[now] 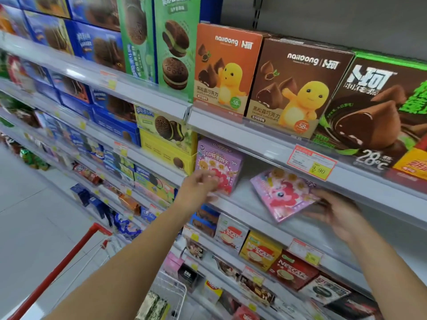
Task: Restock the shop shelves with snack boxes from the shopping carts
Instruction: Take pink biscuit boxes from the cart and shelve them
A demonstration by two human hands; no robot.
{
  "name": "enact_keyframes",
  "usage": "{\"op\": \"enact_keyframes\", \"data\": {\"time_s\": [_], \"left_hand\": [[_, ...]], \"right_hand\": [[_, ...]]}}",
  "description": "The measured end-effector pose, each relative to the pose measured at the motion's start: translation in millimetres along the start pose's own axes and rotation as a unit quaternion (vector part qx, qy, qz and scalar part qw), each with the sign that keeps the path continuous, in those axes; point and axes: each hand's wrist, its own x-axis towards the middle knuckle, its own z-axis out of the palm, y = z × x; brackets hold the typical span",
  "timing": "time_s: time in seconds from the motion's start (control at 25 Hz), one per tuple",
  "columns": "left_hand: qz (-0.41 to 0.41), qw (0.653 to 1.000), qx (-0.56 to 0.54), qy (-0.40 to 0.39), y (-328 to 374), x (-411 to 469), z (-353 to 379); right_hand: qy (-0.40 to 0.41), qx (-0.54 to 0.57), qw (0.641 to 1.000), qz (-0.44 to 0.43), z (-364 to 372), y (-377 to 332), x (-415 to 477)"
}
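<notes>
On shelf (240, 199), right hand (335, 211) grips pink box (283, 195)

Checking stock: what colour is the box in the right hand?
Pink box, purple edges, in the right hand; head view.

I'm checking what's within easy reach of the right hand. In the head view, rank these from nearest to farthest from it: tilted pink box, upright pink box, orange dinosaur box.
1. Tilted pink box, at the right hand.
2. Upright pink box, same shelf, leftward.
3. Orange dinosaur box, shelf above, upper left.
</notes>
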Motion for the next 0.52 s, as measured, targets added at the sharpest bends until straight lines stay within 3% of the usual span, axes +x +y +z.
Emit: {"op": "enact_keyframes", "data": {"time_s": [0.04, 0.08, 0.2, 0.32, 0.52], "left_hand": [[0.077, 0.992, 0.085, 0.055, 1.8, 4.8, -7.7], [0.159, 0.962, 0.195, 0.103, 2.4, 9.9, -15.8], [0.336, 0.817, 0.454, 0.117, 2.5, 25.3, -26.8], [0.334, 0.749, 0.57, 0.042, 14.4, 35.1, -23.4], [0.295, 0.733, 0.612, 0.009, 17.8, 45.2, -28.2]], "right_hand": [[0.01, -0.006, 1.0, -0.011, 0.5, -2.1, 9.1], [0.011, -0.017, 0.999, -0.026, 7.1, -3.8, 18.9], [0.018, -0.069, 0.995, -0.064, 39.6, -4.1, 57.6], [-0.016, -0.131, 0.986, -0.103, 71.4, -4.3, 94.2], [-0.089, -0.182, 0.978, -0.057, 119.8, -1.5, 106.2]]}}
